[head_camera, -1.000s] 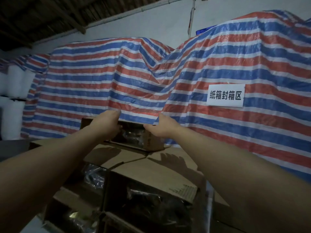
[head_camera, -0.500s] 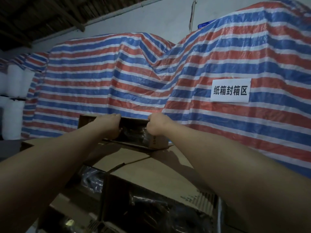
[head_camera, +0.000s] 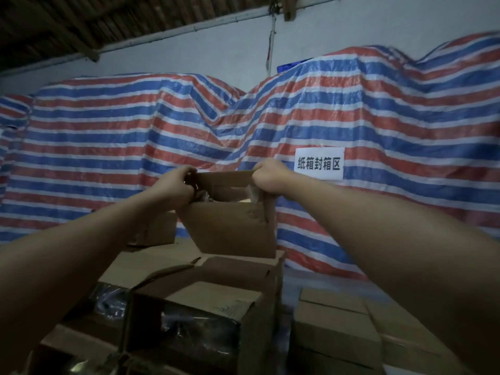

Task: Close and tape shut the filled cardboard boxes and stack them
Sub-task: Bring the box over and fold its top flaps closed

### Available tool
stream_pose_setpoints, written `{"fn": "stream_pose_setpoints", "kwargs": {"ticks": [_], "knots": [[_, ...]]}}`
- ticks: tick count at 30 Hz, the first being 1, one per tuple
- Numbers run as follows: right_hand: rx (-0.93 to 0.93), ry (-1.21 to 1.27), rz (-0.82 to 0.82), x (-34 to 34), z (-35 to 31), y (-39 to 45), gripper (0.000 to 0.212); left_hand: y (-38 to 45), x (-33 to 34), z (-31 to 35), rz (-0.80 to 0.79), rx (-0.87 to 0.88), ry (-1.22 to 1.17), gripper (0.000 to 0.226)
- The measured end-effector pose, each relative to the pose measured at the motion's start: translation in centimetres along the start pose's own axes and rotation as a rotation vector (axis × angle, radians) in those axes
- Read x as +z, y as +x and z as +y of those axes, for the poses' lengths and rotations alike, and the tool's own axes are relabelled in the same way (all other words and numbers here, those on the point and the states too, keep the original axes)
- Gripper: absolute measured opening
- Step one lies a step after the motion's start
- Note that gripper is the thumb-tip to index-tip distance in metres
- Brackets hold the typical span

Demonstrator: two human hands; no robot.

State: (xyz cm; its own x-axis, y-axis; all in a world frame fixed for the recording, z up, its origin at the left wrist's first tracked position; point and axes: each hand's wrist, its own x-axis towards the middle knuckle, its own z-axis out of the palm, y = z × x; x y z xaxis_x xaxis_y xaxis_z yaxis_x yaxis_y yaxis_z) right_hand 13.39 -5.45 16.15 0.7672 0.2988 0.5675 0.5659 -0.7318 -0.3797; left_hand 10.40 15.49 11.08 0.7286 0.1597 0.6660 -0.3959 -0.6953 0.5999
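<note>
While hands grip box (head_camera: 232, 228), sign (head_camera: 319, 163) reads 纸箱封箱区

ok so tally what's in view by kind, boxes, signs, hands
cardboard boxes: at least 5, counting the lifted box, an open box, a box behind, two on the right
paper sign: 1
hands: 2, left hand, right hand
total: 8
</note>
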Motion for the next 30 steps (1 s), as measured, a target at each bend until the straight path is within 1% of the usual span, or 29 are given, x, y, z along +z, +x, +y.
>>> {"fn": "stream_pose_setpoints", "kwargs": {"ticks": [1, 3, 6, 9, 11, 14, 16, 18, 20, 23, 25, 27, 29, 30], "knots": [[0.031, 0.012, -0.011, -1.9, 0.4, -1.1, 0.02, -0.5, 0.2, 1.8, -0.023, -0.029, -0.103, 0.046], [0.109, 0.046, -0.043, -5.9, 1.4, -3.6, 0.018, -1.7, 0.7, 5.4, -0.125, -0.047, -0.286, 0.035], [0.206, 0.107, -0.092, -11.3, 3.3, -7.6, 0.015, -4.0, 2.1, 9.7, -0.299, -0.06, -0.5, 0.038], [0.317, 0.164, -0.137, -15.6, 5.6, -11.7, 0.014, -6.9, 4.3, 13.3, -0.391, -0.166, -0.795, 0.039], [0.383, 0.204, -0.16, -17.6, 7.5, -14.5, 0.016, -9.1, 6.2, 15.6, -0.416, -0.255, -0.916, 0.034], [0.46, 0.28, -0.218, -19.5, 10.6, -19.0, 0.018, -12.6, 9.6, 18.6, -0.4, -0.324, -0.923, 0.024], [0.512, 0.339, -0.212, -19.9, 12.5, -21.8, 0.014, -14.8, 11.7, 19.6, -0.374, -0.36, -0.934, 0.024], [0.574, 0.395, -0.186, -19.6, 14.5, -24.5, 0.01, -17.2, 13.7, 20.2, -0.389, -0.41, -0.938, 0.023], [0.637, 0.425, -0.174, -18.7, 16.2, -27.0, 0.012, -19.4, 15.3, 20.4, -0.427, -0.44, -0.923, 0.02], [0.743, 0.452, -0.141, -16.9, 18.4, -30.3, 0.002, -22.2, 17.5, 20.0, -0.462, -0.491, -0.876, 0.023], [0.793, 0.459, -0.136, -15.2, 19.9, -32.5, 0.01, -24.1, 19.0, 19.5, -0.477, -0.563, -0.859, 0.024], [0.833, 0.443, -0.118, -13.3, 21.1, -34.5, 0.01, -26.5, 20.4, 18.7, -0.482, -0.631, -0.875, 0.026], [0.848, 0.443, -0.053, -11.8, 22.1, -36.1, 0.01, -28.1, 21.4, 18.2, -0.459, -0.657, -0.926, 0.027], [0.849, 0.471, -0.026, -11.5, 22.4, -36.4, 0.014, -28.5, 21.6, 18.1, -0.441, -0.654, -0.951, 0.027]]}}
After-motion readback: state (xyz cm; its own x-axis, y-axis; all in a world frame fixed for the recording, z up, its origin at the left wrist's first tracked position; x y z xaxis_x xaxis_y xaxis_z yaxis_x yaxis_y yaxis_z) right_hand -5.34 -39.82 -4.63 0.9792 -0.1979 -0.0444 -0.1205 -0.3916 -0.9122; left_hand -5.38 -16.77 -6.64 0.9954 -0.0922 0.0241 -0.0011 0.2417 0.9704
